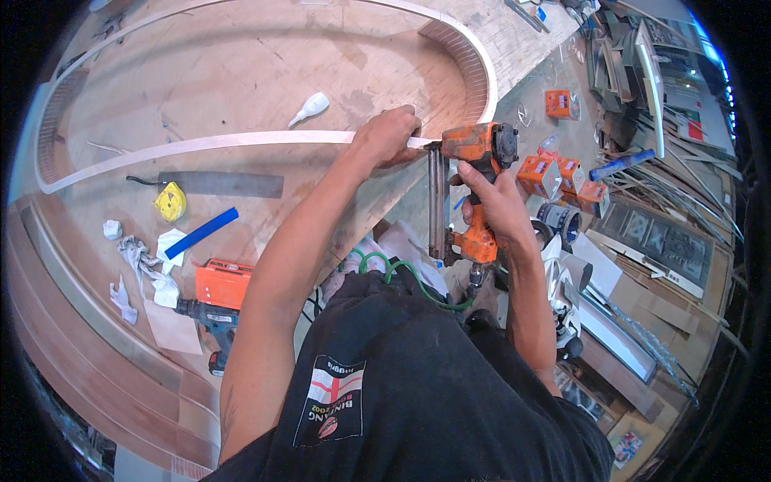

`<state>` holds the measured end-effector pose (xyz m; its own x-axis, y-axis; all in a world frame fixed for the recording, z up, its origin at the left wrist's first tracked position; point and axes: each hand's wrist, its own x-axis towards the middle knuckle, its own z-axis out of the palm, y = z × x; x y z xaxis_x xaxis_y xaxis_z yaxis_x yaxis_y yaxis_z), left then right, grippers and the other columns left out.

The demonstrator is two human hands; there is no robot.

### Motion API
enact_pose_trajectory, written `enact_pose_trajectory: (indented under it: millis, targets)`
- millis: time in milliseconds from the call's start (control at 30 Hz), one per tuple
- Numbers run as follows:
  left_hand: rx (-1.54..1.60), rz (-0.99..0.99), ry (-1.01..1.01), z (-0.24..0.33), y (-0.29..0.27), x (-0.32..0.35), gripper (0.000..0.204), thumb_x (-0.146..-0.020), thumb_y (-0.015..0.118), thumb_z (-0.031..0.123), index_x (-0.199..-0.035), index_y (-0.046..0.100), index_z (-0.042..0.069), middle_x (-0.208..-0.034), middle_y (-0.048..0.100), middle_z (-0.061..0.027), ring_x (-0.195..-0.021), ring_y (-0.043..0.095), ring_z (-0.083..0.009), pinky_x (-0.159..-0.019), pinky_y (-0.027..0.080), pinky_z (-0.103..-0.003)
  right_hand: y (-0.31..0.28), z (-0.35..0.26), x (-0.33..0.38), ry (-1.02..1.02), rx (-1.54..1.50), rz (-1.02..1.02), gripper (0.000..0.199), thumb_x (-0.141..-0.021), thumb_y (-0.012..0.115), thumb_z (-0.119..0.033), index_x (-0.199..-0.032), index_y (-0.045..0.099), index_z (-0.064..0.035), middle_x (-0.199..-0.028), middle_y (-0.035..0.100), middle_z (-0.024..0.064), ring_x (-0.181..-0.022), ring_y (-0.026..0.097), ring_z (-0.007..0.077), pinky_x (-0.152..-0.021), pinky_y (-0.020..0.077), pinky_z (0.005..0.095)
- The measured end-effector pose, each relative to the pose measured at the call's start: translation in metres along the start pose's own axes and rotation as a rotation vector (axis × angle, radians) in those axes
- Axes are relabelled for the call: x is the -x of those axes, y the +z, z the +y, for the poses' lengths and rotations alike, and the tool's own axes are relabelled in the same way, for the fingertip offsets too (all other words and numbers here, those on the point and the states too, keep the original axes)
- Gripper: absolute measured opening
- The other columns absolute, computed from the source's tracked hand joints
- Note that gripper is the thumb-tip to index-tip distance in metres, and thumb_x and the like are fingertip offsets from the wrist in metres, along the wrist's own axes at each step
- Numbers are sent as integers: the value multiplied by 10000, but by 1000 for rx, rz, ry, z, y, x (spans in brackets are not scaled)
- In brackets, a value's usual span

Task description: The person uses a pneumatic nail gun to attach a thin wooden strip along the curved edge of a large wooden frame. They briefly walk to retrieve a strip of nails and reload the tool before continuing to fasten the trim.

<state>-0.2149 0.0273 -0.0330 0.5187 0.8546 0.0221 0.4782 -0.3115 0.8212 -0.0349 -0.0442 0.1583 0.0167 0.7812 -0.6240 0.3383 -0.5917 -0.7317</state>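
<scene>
Head view: an orange nail gun (474, 173) was gripped by the right hand (498, 205) right of frame centre, fingers wrapped around its handle, its nose set against the end of a thin curved wood strip (233, 143). The strip's end was pinned to the plywood worktop (241, 64) by the left hand (389, 135), fingers pressed down on it. A green coiled hose (385, 269) was seen below the gun. A yellow tape measure (170, 201), a white glue bottle (312, 108) and a cordless drill (213, 317) were noted at left. Orange boxes (558, 173) were stacked at right.
</scene>
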Motion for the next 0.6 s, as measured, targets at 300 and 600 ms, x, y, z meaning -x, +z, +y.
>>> enact_pose_trajectory:
  millis: [300,600]
  targets:
    - [12,42,15,8,-7,3,456,-692,881,75,-1067,624,52,-1085,621,-146,-1038,647,-365,-878,540,-454,-2,2,-2,-13,23,-14,547,-995,713,-306,-1398,459,-37,-1047,635,95,-532,539,106,-458,455,258]
    - [0,42,-54,16,-9,5,534,-695,880,73,-1137,581,83,-1103,606,-133,-1068,636,-361,-904,540,-460,-2,0,15,-107,-52,85,432,-1021,679,-335,-1319,581,-37,-1004,679,83,-524,554,90,-456,441,231]
